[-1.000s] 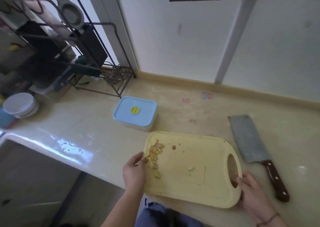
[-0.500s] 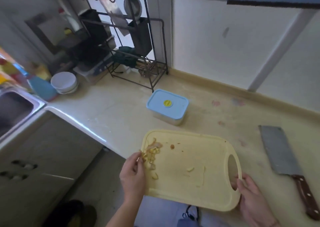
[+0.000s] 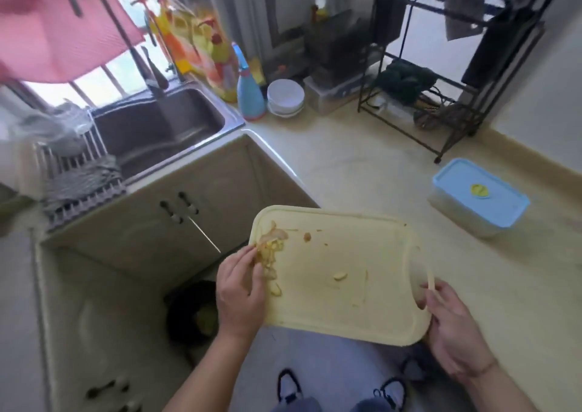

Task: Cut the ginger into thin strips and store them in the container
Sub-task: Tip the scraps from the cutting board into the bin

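Both hands carry the board (image 3: 340, 273) off the surface (image 3: 362, 166) and out over the floor. The right hand (image 3: 453, 326) grips it at the handle hole, fingers curled round the rim. The left hand (image 3: 241, 288) holds the opposite edge, its fingers pressing a small heap of ginger scraps (image 3: 269, 254) near that edge. The container (image 3: 478, 196) sits lidded on the surface, well apart from the board, so the storing looks done and this seems to be cleanup. A dark bin (image 3: 192, 311) stands on the floor just beside the left hand. The next move probably calls for tilting the board's left edge over the bin and sweeping the scraps off. Cabinet fronts close in on the left; open room lies toward the person's feet.
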The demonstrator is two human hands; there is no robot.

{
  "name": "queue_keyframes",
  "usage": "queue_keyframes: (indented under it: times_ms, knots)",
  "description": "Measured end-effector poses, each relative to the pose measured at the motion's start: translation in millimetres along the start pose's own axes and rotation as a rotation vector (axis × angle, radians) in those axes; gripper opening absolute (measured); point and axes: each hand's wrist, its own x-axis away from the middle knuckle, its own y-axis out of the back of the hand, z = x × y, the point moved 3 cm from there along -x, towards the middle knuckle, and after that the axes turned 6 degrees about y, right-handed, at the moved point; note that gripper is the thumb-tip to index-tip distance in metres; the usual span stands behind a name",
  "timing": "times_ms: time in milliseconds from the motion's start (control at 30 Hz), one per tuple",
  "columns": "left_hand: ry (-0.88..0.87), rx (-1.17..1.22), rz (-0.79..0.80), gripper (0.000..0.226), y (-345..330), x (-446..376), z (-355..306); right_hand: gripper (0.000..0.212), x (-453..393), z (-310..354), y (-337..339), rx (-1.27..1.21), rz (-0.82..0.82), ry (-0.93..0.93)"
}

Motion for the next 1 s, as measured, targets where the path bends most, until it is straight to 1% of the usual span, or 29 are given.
queue_keyframes:
  times_ms: [33, 100, 133, 267, 400, 533, 700, 800, 900, 1000]
  knots:
    - [-0.01, -0.018, -0.027, 0.045, 13.6, -3.6, 10.3, 0.067, -2.0, -3.6, -17.8, 0.01, 0.024, 0.005]
    - [-0.023, -0.062, -0.075, 0.044, 38.6, -10.3, 29.6, 0.026, -8.1, -12.9, -51.7, -0.001, 0.109, 0.006]
    - [-0.025, -0.092, -0.094, 0.044, 49.2, -13.5, 38.9, 0.014, -11.9, -18.9, -65.5, 0.018, 0.149, -0.006]
    - [0.005, -0.234, -0.161, 0.045, 84.7, -21.7, 70.2, 0.019, -18.7, -34.4, -120.8, 0.138, 0.23, -0.085]
    - [0.128, -0.314, -0.204, 0.052, 108.0, -24.4, 97.1, 0.02, -33.4, -49.3, -164.9, 0.234, 0.302, -0.127]
    - [0.246, -0.361, -0.14, 0.062, 114.5, -23.9, 127.3, 0.02, -50.6, -64.0, -205.1, 0.274, 0.38, -0.169]
    - [0.389, -0.48, 0.005, 0.077, 108.9, -27.2, 171.3, 0.02, -78.1, -88.8, -243.2, 0.368, 0.437, -0.209]
    - [0.462, -0.53, 0.037, 0.082, 104.2, -33.6, 200.6, 0.02, -93.6, -108.0, -263.0, 0.41, 0.462, -0.214]
    - [0.509, -0.485, 0.038, 0.088, 94.2, -42.1, 228.8, 0.02, -109.4, -133.9, -277.9, 0.485, 0.48, -0.202]
    - [0.517, -0.39, 0.015, 0.087, 80.5, -50.6, 260.1, 0.021, -123.0, -166.8, -290.7, 0.557, 0.476, -0.183]
